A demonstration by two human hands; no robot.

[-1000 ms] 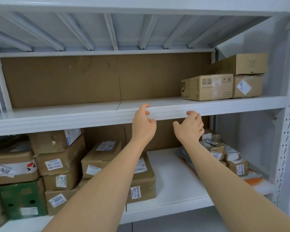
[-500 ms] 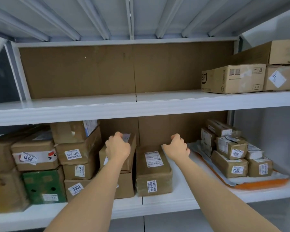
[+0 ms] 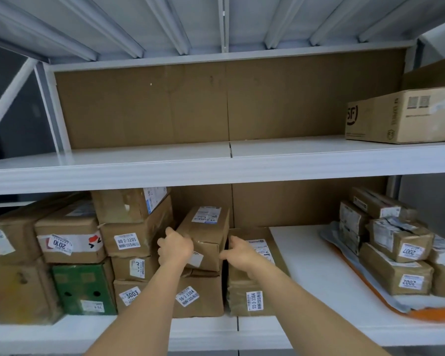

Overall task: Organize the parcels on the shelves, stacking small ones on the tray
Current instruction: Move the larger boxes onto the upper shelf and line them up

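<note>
Lowered from the shelf edge onto the upper brown parcel mid-shelf left of the orange tray: left hand gripping its near-left corner, right hand spread loose at its right side; probably light, stiff cardboard, best clasped by both sides.

White metal lower shelf carries brown cardboard parcels packed along its left half. Among them stands a green cardboard box; right of it sits a taped brown parcel labelled 3003. Far right of the green box lies an orange tray. The white upper shelf bears a brown SF-printed carton.
</note>
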